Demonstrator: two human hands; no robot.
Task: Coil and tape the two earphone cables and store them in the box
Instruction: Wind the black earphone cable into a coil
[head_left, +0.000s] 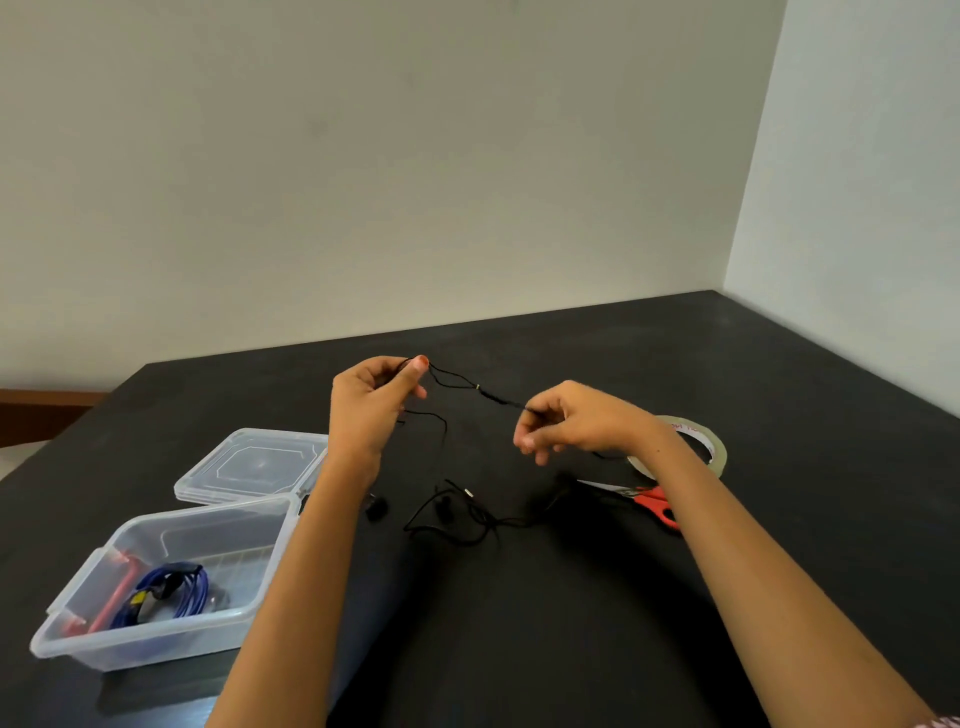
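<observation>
A thin black earphone cable (470, 387) is stretched in the air between both hands above the dark table. My left hand (371, 402) pinches one end between thumb and fingers, with a loop of cable hanging below it. My right hand (571, 423) pinches the other end near the plug. The rest of the black cable, or a second one, lies tangled on the table (457, 514) with its earbuds. A clear plastic box (156, 582) at the lower left holds a coiled blue cable (176, 592) and a red item.
The box's clear lid (249, 465) lies behind the box. A roll of clear tape (691, 441) sits to the right, partly behind my right wrist. Red-handled scissors (649, 501) lie in front of it. Walls close off the table (779, 374) at the back and right.
</observation>
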